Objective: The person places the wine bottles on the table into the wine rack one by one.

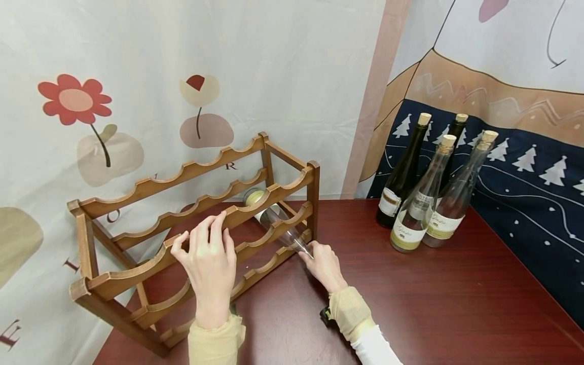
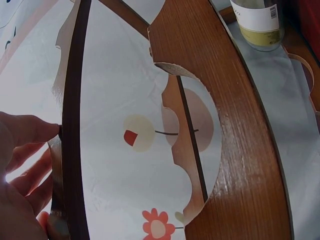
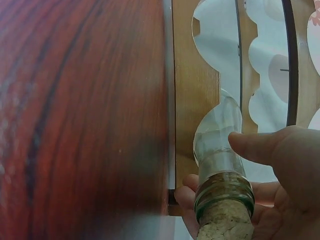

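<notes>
The right hand (image 1: 325,263) is closed round the neck of a clear bottle (image 1: 294,240), just behind the cork (image 3: 225,220). Its thumb (image 3: 252,146) lies along one side of the neck, its fingers bent round the other. The bottle lies in the bottom level of the wooden rack (image 1: 313,203), at the right end, with its base toward the rear and its corked neck pointing out past the scalloped front rail.

The left hand (image 1: 212,253) holds the rack's top front rail (image 1: 128,279): its fingers are bent over the upper edge, and it touches nothing else.

The rack stands on the worktop (image 1: 410,299), close to a pale cloth (image 1: 296,61) with printed flowers. To its right, well apart from both hands, four corked bottles stand upright in a cluster: two clear bottles (image 1: 407,233) in front, two dark bottles (image 1: 389,208) behind.
</notes>
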{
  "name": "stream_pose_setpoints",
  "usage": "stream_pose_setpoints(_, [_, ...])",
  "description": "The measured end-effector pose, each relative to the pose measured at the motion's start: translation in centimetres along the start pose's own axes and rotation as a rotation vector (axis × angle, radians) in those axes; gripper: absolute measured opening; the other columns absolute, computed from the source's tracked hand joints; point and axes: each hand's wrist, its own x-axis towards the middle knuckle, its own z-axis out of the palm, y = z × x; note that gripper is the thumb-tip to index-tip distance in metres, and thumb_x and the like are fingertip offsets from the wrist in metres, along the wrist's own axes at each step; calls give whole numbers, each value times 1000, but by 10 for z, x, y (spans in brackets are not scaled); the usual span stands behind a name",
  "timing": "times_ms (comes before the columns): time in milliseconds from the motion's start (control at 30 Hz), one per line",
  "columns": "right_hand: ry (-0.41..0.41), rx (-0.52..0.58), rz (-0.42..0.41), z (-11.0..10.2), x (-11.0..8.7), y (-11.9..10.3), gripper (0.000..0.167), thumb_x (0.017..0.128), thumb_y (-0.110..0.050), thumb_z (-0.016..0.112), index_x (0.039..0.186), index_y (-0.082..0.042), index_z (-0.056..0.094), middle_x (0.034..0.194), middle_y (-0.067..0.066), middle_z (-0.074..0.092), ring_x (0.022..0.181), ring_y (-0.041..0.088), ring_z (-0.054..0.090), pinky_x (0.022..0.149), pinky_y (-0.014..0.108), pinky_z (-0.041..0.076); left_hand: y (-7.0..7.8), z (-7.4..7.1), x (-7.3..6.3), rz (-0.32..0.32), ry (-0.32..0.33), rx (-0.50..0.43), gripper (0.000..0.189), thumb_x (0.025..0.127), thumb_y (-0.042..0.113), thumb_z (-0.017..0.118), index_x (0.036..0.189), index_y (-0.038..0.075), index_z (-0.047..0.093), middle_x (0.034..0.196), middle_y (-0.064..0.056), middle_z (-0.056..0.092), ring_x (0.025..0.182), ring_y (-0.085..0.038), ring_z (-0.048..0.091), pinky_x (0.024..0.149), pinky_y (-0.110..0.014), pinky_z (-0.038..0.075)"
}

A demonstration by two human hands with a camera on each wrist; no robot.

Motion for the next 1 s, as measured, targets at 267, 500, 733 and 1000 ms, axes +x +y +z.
stream_pose_setpoints(267, [-22,-2,30,-3,1,0,37,82,-37,70,101,-6,64,86,8,70,74,28,67,58,41,52,0,0,1,-2,1,-4,27,86,3,59,113,5,64,103,-17,63,90,-34,58,90,-54,25])
stream_pose_setpoints(500, [65,32,87,-23,9,11,40,83,-39,68,106,-6,65,93,8,70,83,28,68,66,43,54,0,0,0,-2,2,-2,26,87,3,59,112,5,64,103,-17,63,90,-34,58,90,-53,25])
stream_pose_setpoints(733, [274,79,114,-65,19,31,37,87,-35,65,108,-5,65,98,14,70,89,32,67,74,47,52,-1,0,0,-7,1,-6,26,87,3,59,112,5,64,103,-17,62,90,-34,58,89,-54,25])
stream_pose_setpoints(1000, [683,146,1,-129,30,51,29,85,-20,67,102,3,65,94,20,68,85,34,63,77,41,47,-1,1,0,-8,5,-7,27,87,3,59,113,5,64,103,-16,63,90,-34,59,89,-53,25])
